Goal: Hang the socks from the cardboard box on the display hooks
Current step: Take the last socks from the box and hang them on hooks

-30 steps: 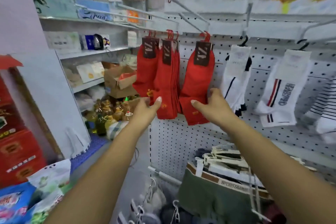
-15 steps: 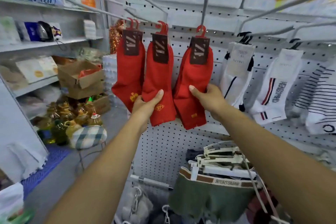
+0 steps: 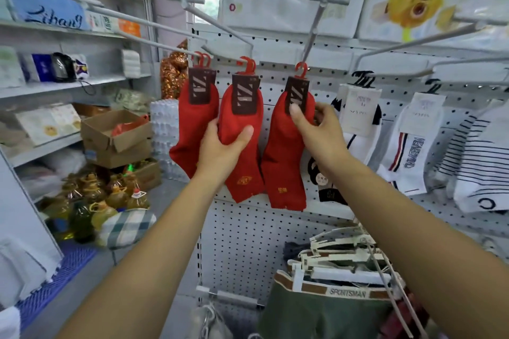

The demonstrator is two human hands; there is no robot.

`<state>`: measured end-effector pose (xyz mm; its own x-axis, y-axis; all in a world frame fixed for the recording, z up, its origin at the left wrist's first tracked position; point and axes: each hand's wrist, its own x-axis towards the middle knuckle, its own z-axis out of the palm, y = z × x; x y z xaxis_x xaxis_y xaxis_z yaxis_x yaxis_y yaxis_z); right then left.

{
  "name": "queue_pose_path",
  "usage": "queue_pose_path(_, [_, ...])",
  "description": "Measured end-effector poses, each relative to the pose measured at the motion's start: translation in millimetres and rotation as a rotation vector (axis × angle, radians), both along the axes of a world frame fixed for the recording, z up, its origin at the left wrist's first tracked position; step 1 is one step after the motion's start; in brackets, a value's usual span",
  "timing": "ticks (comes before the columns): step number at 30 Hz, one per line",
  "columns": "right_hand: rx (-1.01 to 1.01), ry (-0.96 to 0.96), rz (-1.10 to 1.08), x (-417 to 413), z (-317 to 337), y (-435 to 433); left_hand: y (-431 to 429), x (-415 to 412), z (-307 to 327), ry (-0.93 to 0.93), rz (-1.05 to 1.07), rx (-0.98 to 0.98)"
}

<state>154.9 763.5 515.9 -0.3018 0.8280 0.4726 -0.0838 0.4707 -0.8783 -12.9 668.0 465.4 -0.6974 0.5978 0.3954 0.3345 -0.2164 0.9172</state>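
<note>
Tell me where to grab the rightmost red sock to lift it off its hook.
Grip the flat dark label card at the top, just under its red hanger, pinched front and back, coming from the right. The rightmost red sock hangs limp below, and the middle red sock crowds its left. The right hand pinches it about there.

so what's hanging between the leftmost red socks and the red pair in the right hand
head view: the middle red socks, hanging there and gripped by the left hand
</note>
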Motion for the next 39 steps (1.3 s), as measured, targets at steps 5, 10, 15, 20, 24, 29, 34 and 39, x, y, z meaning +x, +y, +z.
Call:
queue_pose_path(5, [0.050, 0.025, -0.117, -20, 27, 9, 5, 6, 66, 0.231, 0.011, 0.086])
queue_pose_path(10, [0.024, 0.022, -0.165, -27, 34, 16, 28, -5, 86, 0.332, 0.031, -0.018])
queue_pose_path(15, [0.048, -0.039, -0.188, -22, 32, 16, 29, -15, 85, 0.332, 0.017, -0.034])
queue_pose_path(20, [0.173, 0.003, -0.208, -15, 26, 3, -1, -22, 54, 0.359, 0.460, 0.315])
queue_pose_path(24, [0.379, 0.081, -0.313, -17, 19, -11, -14, -41, 51, 0.326, 0.658, 0.133])
queue_pose_path(29, [0.639, 0.107, -0.371, -28, 13, -32, -5, -75, 60, 0.235, 0.310, 0.005])
queue_pose_path(34, [0.600, -0.130, -0.153, -49, 14, -38, 2, -96, 63, 0.254, 0.210, -0.008])
queue_pose_path(39, [0.528, -0.173, -0.161, -67, 13, -35, 8, -101, 60, 0.188, 0.135, 0.014])
